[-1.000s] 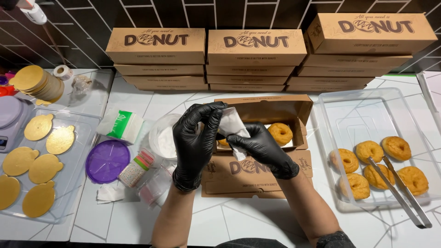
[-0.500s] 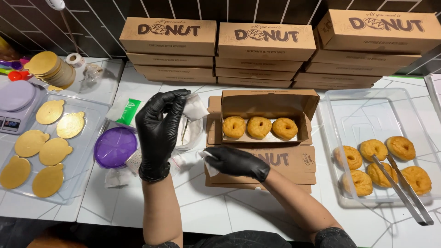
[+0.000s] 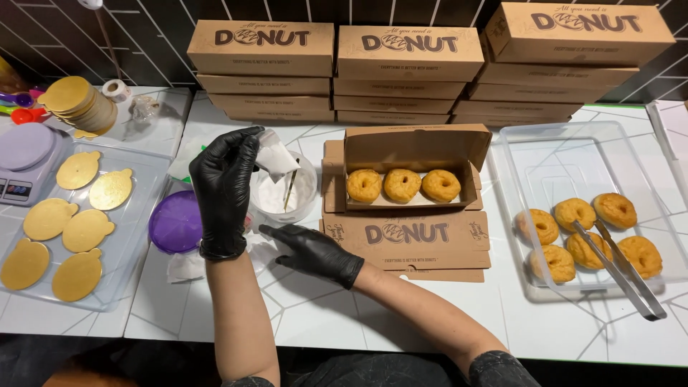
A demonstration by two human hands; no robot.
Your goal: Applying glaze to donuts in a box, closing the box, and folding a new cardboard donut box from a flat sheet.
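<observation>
The white worktop (image 3: 401, 315) carries stacked brown boxes (image 3: 408, 72) along the back wall. At right a clear bin (image 3: 530, 150) holds six donuts (image 3: 573, 212) with metal tongs (image 3: 616, 269) lying across them. At left a clear tray (image 3: 136, 236) holds gold card discs (image 3: 86, 229). In the middle an open box (image 3: 412, 154) holds three donuts (image 3: 401, 185) in a row. Left of it stand a white tub (image 3: 304, 193) and a purple lid (image 3: 175, 222). The left hand (image 3: 223, 183), black-gloved, pinches a small white wrapper (image 3: 276, 156) above the tub. The right hand (image 3: 312, 251), also gloved, lies loosely open on the worktop, holding nothing, just beside the box flap.
</observation>
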